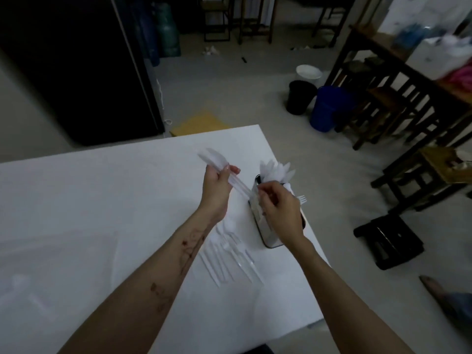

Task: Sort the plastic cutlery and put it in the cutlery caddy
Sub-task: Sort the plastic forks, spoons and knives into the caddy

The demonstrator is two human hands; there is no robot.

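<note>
Head view looks down on a white table (102, 200) whose right edge runs close beside the work. Farthest left of the task's things, a loose row of clear plastic cutlery (229, 259) lies flat on the table just under the left forearm, handles fanned toward the near edge; forks show among them, the rest too pale to tell apart. Above that row the left hand (217, 185) is closed around a bundle of plastic knives (217, 159), blades pointing up and toward the far edge, handles slanting down and right toward the caddy. To its right the right hand (278, 208) hovers over the cutlery caddy (270, 241), a metal holder standing by the right edge; its fingers are pinched narrow on what looks like the handle end of a piece, though the blur does not let one say for sure that it grips one. White pieces (277, 171) already stand in the caddy's far compartment, and a fork (302, 199) sticks out past the right hand.

The bundle's long axis points down into the caddy mouth, and the right hand is nearer to it, so it seems to be taking knives from the left hand to seat them handle-down.
</note>
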